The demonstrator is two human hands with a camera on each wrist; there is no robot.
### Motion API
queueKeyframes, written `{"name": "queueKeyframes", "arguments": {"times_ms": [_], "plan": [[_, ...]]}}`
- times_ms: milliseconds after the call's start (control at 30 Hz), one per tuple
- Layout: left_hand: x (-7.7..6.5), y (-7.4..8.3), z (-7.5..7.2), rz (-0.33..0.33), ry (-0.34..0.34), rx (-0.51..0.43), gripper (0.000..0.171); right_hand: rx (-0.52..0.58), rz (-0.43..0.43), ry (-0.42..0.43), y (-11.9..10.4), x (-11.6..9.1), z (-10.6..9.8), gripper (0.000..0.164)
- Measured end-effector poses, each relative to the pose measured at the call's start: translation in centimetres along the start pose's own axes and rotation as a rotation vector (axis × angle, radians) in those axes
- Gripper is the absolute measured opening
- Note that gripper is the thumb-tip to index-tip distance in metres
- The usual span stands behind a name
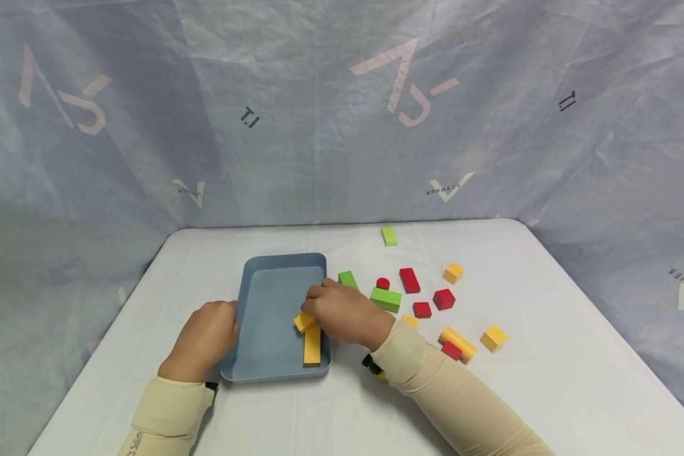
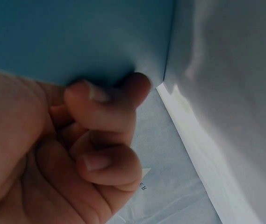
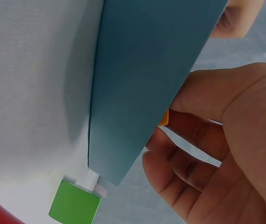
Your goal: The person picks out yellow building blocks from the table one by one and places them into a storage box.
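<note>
A grey-blue tray lies on the table, with a long yellow block along its right side. At the tray's left wall, my left hand grips the rim; its curled fingers show beneath the wall in the left wrist view. My right hand reaches over the right wall and pinches a yellow block just above the long one. Most of that pinched block is hidden by the tray wall in the right wrist view, where only an orange-yellow corner shows.
Right of the tray lie green blocks, red blocks, a red round piece, yellow cubes and a yellow cylinder. A light green block sits near the back edge. Grey printed cloth hangs behind the table.
</note>
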State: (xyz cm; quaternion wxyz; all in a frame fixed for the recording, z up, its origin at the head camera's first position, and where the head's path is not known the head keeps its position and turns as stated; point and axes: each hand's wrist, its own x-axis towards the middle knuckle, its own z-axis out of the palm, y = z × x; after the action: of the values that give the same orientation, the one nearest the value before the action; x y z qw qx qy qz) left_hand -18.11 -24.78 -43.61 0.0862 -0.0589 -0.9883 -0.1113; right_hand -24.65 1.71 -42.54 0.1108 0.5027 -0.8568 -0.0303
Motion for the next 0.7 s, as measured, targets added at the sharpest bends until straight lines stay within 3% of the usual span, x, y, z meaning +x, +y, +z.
{"name": "queueKeyframes", "arguments": {"times_ms": [700], "plan": [[-0.01,0.02,-0.03,-0.007,-0.006,0.002,0.018,0.035,0.009,-0.05,-0.17,0.24,0.6,0.025]]}}
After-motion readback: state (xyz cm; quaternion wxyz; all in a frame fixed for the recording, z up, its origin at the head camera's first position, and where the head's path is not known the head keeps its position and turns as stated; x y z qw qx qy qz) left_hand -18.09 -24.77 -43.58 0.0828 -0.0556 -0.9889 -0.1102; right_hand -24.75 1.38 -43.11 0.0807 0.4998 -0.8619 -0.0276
